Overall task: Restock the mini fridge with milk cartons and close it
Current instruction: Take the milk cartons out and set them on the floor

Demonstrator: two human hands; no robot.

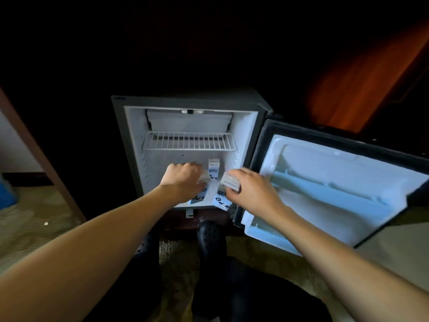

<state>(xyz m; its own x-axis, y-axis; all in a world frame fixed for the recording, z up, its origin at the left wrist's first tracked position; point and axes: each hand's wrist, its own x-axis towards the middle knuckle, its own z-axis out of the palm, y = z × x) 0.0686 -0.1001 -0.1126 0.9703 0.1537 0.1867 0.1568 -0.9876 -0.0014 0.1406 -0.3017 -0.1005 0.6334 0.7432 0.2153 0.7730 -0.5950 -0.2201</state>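
Nearest, at 6 o'clock, two bare forearms (92,247) reach away from the camera over dark trousers (255,298) and two black rubbery shoes (211,233) dotted with round holes. The shoes stand on a short-pile carpet (30,212) with a woven wavy pattern. Just past the shoes, at the mouth of the mini fridge (123,135), the left hand (183,180) curls its fingers over the top of the first carton (199,198) and grips it. The box leans, its blue-and-white printed foot near the front edge of the fridge floor. At 3 o'clock from it, close but apart, the right hand (253,191) wraps its fingers round the folded white top of the second carton (220,202), which is also tilted and shows the same print. Between the hands and further in, at 12 o'clock, the third carton (213,169) stands upright on the fridge floor. That makes three cartons, each a small rectangular paper box. Above them hangs one white wire shelf (189,140), a grid of thin bars, between ribbed plastic side walls. Over that sits a smooth pale panel (189,122). At 3 o'clock the door (336,163) stands wide open, lined in glossy moulded white plastic with one long rail (325,192) and edged by a dark seal (255,163). Farthest, a reddish wood panel (371,77) glows at 2 o'clock, and a brown wooden post (34,147) slants at 9 o'clock.
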